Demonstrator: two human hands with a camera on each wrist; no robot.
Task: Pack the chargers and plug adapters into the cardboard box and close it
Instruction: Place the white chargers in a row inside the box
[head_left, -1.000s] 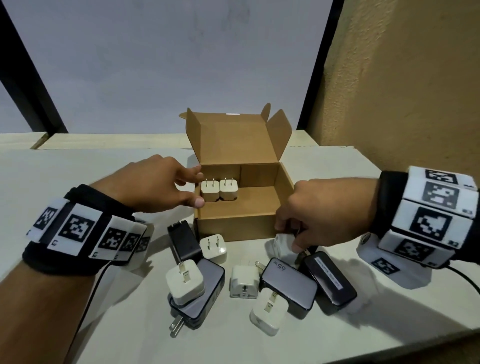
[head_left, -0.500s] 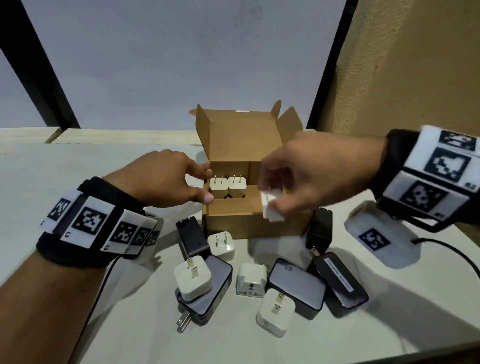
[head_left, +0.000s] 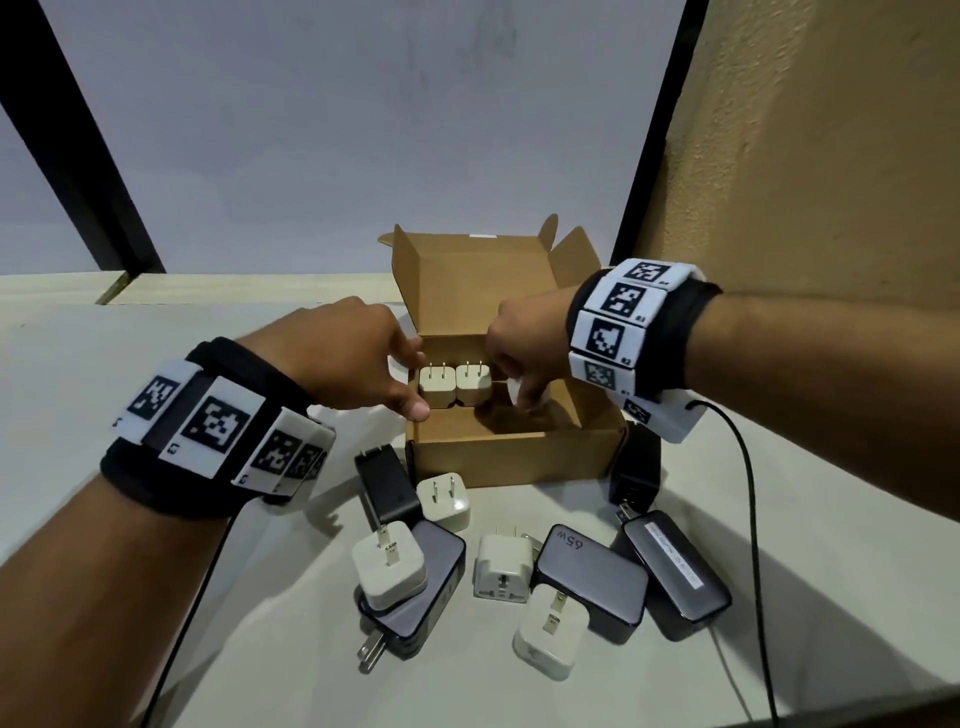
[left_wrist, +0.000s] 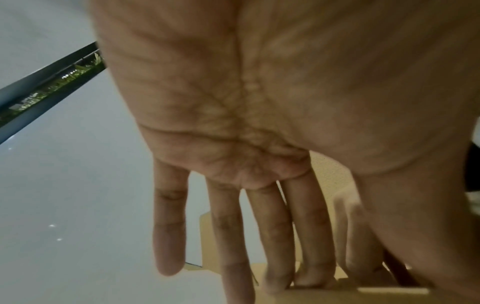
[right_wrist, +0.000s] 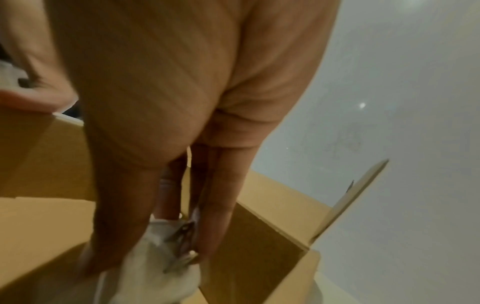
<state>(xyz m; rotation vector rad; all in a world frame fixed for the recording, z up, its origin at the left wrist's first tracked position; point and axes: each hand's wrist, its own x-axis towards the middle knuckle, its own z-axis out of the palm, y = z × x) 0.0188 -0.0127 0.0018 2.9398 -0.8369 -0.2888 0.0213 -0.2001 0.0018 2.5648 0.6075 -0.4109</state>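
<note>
Head view, with both wrist views. The right hand (head_left: 519, 358) reaches down into the open cardboard box (head_left: 514, 457) from the right, wrist raised and fingers pointing downward. Its fingers and thumb pinch a white plug adapter (right_wrist: 158, 267), prongs upward, low inside the box beside the right wall; in the head view the hand hides most of this adapter.

The left hand (head_left: 353, 358) extends from the left over the box's left wall. Its fingers are straight and relaxed, gripping nothing; the thumb tip lies at the left wall's top edge, just beside the nearest adapter. The left wrist view shows the straight fingers (left_wrist: 272, 236) over the cardboard edge.

The box stands on the pale table (head_left: 779, 519) with its lid (head_left: 467, 280) upright at the back and side flaps spread. Inside, two white adapters (head_left: 457, 384) stand side by side against the back wall, prongs up, touching each other.

In front of the box lie the unpacked items: several dark chargers, one marked 65W (head_left: 592, 577), and white adapters, one (head_left: 389, 566) resting on top of a dark charger (head_left: 421, 597). Another dark charger (head_left: 636, 473) leans at the box's right front corner.
</note>
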